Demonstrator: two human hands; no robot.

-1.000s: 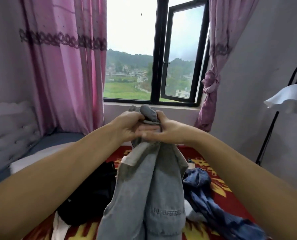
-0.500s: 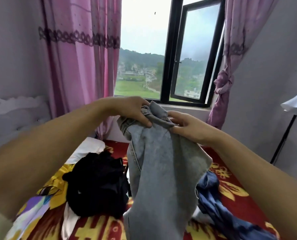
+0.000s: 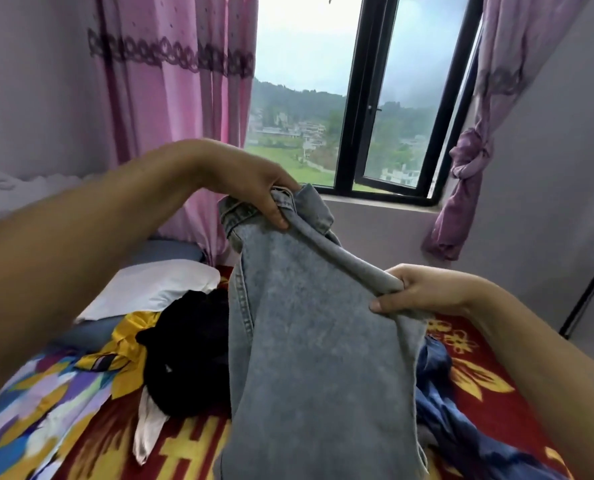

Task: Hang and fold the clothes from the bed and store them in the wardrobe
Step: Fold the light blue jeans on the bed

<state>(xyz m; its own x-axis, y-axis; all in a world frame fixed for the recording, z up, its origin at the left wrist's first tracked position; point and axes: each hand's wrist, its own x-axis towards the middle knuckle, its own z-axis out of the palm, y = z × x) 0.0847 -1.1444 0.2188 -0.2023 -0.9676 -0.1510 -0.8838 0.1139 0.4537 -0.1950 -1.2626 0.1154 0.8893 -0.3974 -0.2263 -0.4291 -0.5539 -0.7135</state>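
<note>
The light grey-blue jeans (image 3: 316, 341) are being held up above the bed (image 3: 479, 382) by 2 hands. The waistband end is being gripped by the left hand (image 3: 257, 188), its fingers curled over the denim edge and the thumb pressed against the front of the fabric. A bunched fold lower along the jeans' upper edge is being clutched by the right hand (image 3: 416, 292), with fingers wrapped tightly round it. The 2 hands are being kept apart, the left one higher and nearer the window (image 3: 364, 98), and a ridge of cloth is being stretched between them. The rest of the jeans is being let hang down to the bottom of the view, in front of the bed.

On the bed, left of the jeans, a black garment (image 3: 188, 358) is lying in a heap, with a yellow patterned cloth (image 3: 129, 344) just beside it and a white pillow (image 3: 150, 285) beyond. Right of the jeans, a dark blue garment (image 3: 444, 400) is lying crumpled on the red and yellow bedspread. Behind the jeans, the window is being flanked by pink curtains (image 3: 170, 98), the right one knotted, and 1 pane is standing open.
</note>
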